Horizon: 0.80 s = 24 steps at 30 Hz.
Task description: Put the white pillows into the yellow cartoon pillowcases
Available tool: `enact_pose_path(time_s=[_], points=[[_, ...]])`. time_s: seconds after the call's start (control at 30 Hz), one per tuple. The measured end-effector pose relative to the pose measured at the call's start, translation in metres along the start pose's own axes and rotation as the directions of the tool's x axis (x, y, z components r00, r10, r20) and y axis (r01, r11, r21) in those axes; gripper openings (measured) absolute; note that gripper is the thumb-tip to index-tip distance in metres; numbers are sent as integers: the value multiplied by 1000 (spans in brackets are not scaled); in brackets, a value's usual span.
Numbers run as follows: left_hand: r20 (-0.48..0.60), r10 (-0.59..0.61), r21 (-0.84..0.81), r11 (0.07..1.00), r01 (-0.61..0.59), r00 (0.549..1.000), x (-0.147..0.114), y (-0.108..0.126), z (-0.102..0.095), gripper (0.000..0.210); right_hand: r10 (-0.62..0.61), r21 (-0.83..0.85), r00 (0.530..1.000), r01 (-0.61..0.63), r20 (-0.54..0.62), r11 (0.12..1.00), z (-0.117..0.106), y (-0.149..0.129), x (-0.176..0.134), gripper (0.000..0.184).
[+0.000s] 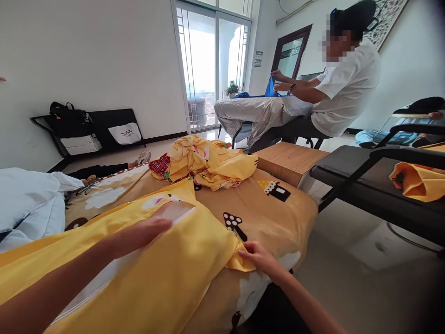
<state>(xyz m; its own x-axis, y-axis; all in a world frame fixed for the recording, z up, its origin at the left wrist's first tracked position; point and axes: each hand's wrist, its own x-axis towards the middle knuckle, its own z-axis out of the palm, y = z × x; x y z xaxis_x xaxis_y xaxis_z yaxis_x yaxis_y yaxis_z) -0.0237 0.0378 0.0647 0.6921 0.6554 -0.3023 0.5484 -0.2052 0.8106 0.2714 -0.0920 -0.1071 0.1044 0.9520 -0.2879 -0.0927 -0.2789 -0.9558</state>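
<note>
**Yellow cover [198, 260] lies open along its slit at the bed's [295, 232] near edge**

We see the cover as a container with something white [107, 280] inside, showing through a long opening edged with a pale strip. The cloth is plain yellow, with a printed face near its far corner, and bulges smoothly toward the bed's right edge. Our right hand [259, 257] has its grip closed, thumb and fingers pinching the cover's right corner. Our left hand [153, 229] is at the opening; its fingers are blurred, so we cannot tell how far its grip is open or whether it holds cloth. Beyond lies a crumpled yellow bundle [222, 164] toward the bed's far edge. Farther off, a co-worker [351, 88] lifts blue cloth [270, 87] over a silver-covered tabletop [250, 107].
</note>
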Motion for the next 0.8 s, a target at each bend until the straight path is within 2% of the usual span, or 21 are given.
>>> enact_pose_path(time_s=[0.03,0.07,0.13,0.17,0.23,0.3,0.33,0.47,0.53,0.6,0.67,0.73,0.77,0.8], points=[[36,-2,83,997,-1,999,-1,6,4,37,-5,25,999,6,-45,1000,3,-1,3,50],[24,14,174,985,-18,1000,0,12,7,38,-14,47,996,18,-84,999,5,-1,6,51],[-99,84,259,964,-56,992,4,24,9,40,-36,86,989,49,-142,995,8,2,10,52],[-160,100,205,976,-66,982,7,28,7,39,-44,106,984,63,-171,992,9,4,12,52],[-203,34,-71,996,-50,979,14,29,-2,41,-44,145,975,77,-220,986,10,8,13,53],[-201,-69,-349,937,-6,977,20,22,-11,49,-29,176,967,76,-255,981,10,10,14,53],[-211,-108,-434,901,6,972,22,17,-14,51,-22,188,962,75,-270,979,9,10,15,52],[-251,-165,-493,870,20,954,19,0,-26,51,-44,195,938,118,-344,974,7,9,23,51],[-176,-219,-450,885,119,960,12,-1,-32,55,-66,169,924,139,-378,976,6,10,26,52],[-100,-224,-320,930,182,970,6,-1,-37,54,-85,124,916,144,-393,982,4,11,30,52],[-165,-128,-70,991,117,978,4,-3,-40,43,-107,61,912,143,-396,988,2,12,32,52],[-289,19,208,977,43,957,8,-6,-41,32,-147,-23,905,150,-399,988,-1,10,36,51],[-331,70,282,959,28,941,11,-7,-40,30,-178,-76,897,162,-403,984,-3,8,38,50],[-348,89,282,959,14,933,16,-7,-38,31,-219,-133,886,180,-408,975,-5,4,40,48]])
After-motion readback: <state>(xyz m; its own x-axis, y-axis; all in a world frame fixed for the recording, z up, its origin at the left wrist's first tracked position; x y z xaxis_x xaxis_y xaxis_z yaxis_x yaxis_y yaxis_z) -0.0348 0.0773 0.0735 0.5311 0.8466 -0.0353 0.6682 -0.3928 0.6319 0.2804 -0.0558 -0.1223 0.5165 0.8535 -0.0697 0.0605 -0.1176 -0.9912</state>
